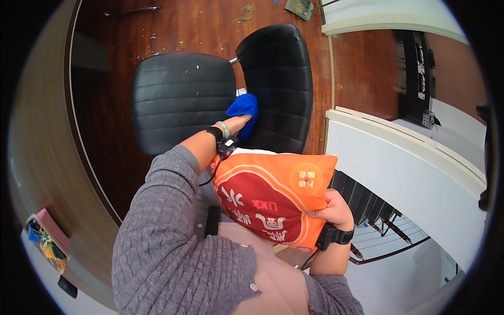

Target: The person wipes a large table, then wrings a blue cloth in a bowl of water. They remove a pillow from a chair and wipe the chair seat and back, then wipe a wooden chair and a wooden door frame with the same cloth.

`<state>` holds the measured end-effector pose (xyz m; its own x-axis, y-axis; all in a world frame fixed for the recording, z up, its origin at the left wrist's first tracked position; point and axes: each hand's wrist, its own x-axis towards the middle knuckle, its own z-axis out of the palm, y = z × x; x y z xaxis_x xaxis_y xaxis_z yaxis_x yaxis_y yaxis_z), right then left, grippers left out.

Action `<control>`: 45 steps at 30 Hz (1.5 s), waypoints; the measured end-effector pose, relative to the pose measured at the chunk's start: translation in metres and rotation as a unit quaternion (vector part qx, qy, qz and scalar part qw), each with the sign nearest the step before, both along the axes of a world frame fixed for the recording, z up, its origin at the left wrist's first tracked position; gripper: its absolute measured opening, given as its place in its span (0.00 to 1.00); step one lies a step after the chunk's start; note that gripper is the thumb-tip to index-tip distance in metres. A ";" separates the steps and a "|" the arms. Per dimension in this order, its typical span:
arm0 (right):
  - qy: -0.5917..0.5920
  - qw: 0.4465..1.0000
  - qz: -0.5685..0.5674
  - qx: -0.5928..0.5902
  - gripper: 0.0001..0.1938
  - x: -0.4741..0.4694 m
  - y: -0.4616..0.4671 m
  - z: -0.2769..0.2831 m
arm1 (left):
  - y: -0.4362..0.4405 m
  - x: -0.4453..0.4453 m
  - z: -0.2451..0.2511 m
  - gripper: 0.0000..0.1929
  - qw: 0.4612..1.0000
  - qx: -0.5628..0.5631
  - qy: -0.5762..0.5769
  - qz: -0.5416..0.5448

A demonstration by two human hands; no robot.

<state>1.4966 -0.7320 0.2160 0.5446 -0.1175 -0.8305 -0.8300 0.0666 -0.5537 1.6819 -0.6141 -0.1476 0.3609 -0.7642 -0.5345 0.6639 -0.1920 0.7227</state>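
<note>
My left hand (pixel 239 122) reaches to where the black padded chair seat (pixel 185 98) meets the chair backrest (pixel 277 86). It holds a blue cloth (pixel 244 104) against the backrest's lower part; the cloth hides most of the fingers. My right hand (pixel 334 210) grips an orange and red cushion (pixel 271 179) by its right edge, thumb on the printed face. The cushion is held in front of my body and bears large writing. Its left corner lies under my left wrist. A bit of white (pixel 241 92) shows beside the cloth, too small to name.
Small pale scraps litter the wooden floor (pixel 212 23), and a few lie on the seat. A green dustpan (pixel 300 8) stands at the top. Along the left runs a wooden desk (pixel 43 130) with a pen organizer (pixel 49 240). A white low wall (pixel 393 157) borders the right.
</note>
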 end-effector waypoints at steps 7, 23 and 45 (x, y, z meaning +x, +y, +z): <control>-0.036 0.998 0.042 -0.002 0.16 0.017 -0.002 -0.004 | -0.045 0.100 0.027 0.27 0.974 -0.008 0.177 0.138; -0.061 0.994 -0.044 -0.082 0.17 -0.011 -0.006 -0.004 | 0.008 0.101 -0.025 0.38 0.943 0.014 0.318 -0.098; -0.497 0.763 -0.413 -0.020 0.20 0.160 -0.036 -0.079 | 0.007 0.007 0.023 0.27 0.997 0.051 -0.049 0.022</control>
<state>1.6563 -0.7676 0.1368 0.6288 -0.7765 -0.0418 0.3181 0.3059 -0.8974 1.6890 -0.6072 -0.1248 0.4474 -0.6903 -0.5687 0.5998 -0.2401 0.7633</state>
